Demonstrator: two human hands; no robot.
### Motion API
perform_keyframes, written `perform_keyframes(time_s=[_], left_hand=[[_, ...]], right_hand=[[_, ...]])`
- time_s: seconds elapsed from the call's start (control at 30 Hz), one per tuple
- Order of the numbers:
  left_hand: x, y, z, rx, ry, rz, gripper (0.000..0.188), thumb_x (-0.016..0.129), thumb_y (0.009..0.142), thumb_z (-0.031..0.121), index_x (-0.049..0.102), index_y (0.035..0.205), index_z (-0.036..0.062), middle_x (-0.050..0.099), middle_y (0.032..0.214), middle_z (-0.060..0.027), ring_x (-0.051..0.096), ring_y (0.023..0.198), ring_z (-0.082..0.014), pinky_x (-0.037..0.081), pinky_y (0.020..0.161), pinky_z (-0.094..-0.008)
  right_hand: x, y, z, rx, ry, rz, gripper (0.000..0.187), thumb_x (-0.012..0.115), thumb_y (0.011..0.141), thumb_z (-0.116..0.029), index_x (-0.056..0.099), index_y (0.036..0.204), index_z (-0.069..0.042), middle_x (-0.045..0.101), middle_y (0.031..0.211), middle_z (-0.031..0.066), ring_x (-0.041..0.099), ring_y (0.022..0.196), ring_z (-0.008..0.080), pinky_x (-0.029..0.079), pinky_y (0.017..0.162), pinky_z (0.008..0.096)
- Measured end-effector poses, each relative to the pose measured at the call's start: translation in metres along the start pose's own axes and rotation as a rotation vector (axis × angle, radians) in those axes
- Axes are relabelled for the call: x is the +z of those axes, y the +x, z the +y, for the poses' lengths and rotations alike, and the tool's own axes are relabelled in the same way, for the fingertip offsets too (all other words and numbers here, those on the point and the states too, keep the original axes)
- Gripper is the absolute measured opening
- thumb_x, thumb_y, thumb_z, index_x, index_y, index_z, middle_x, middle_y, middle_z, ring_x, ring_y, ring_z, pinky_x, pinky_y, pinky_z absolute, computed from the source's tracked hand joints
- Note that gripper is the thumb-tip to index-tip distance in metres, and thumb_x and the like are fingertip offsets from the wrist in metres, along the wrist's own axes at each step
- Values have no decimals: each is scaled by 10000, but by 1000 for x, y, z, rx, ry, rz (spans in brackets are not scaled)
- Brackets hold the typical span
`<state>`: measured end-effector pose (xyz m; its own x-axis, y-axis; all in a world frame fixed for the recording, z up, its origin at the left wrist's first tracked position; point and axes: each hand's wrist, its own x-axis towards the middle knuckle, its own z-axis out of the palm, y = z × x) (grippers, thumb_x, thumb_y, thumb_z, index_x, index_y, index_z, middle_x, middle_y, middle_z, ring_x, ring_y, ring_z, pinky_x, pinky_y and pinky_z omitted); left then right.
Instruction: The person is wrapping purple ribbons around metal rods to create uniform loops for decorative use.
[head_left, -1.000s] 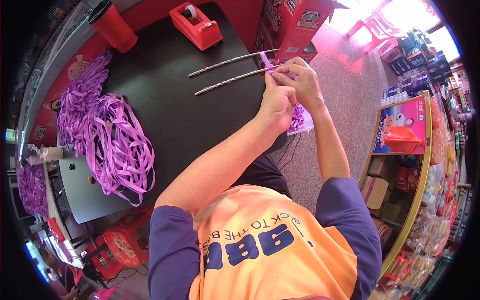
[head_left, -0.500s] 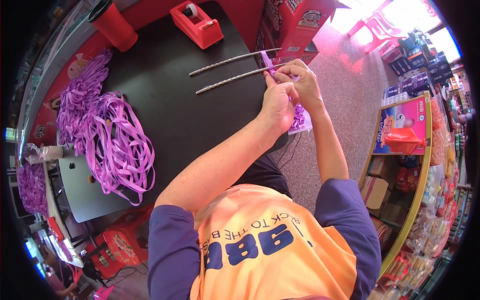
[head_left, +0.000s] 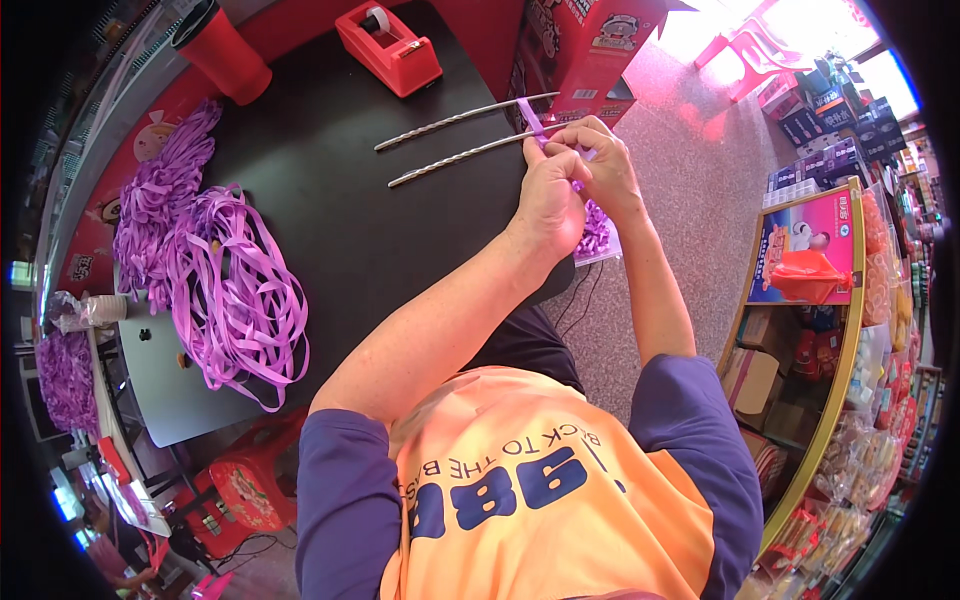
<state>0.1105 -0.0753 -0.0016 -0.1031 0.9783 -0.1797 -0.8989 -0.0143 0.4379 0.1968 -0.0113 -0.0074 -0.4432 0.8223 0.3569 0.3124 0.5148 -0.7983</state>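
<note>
Two thin twisted metal rods stick out over the far right of the black table, an upper rod and a lower rod, roughly parallel. A purple ribbon spans between them near their right ends and runs down to my fingers. My left hand is closed, thumb and fingers pinching at the ribbon by the lower rod. Right beside it, my right hand is also closed in a pinch on the ribbon, its fingers curled near the lower rod's end. The fingertips partly hide the ribbon. Below the hands hangs or lies a purple ribbon bunch.
Heaped purple ribbon loops cover the left of the black table, overlapping a silver laptop. Along the far side are a red tape dispenser and a red tumbler. A red carton stands beyond the rods; a glass display case is at right.
Both hands have shifted very slightly, still pinched together at the ribbon. The rods and the ribbon across them look nearly the same.
</note>
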Motion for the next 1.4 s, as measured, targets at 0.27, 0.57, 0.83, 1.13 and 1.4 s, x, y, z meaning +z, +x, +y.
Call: perform_keyframes(time_s=[0.27,0.57,0.83,1.13,1.4], left_hand=[[-2,-1,2,13,-41,-70,491,475,647,-17,370,1093,158,423,1112,-38,417,1088,-219,345,926,-428],[6,-8,6,-46,-39,11,407,482,649,29,420,1026,167,422,1071,-28,398,989,-195,326,905,-401],[2,-7,8,-43,-150,15,281,506,681,58,469,942,153,523,1018,-15,444,963,-188,334,900,-399],[6,-9,10,-47,-170,79,321,529,659,89,493,974,138,527,1062,-3,429,996,-189,319,925,-397],[1,-10,10,-35,-164,62,359,523,655,114,503,1012,132,520,1100,11,409,1019,-182,301,940,-372]], right_hand=[[-9,-3,-14,18,-119,22,170,658,787,-170,694,889,-40,617,892,81,612,844,193,472,740,298],[-29,48,21,518,321,-236,375,635,838,-370,702,949,-18,656,910,56,557,812,118,445,727,269],[-24,69,50,605,549,-494,216,649,837,-265,672,903,-61,665,884,16,582,695,74,452,623,221],[12,65,85,795,1283,-784,140,579,859,-151,619,891,-21,649,834,83,625,752,166,518,670,291],[36,47,57,910,1137,-408,152,516,898,-145,585,975,-34,630,808,69,611,693,152,519,614,262]])
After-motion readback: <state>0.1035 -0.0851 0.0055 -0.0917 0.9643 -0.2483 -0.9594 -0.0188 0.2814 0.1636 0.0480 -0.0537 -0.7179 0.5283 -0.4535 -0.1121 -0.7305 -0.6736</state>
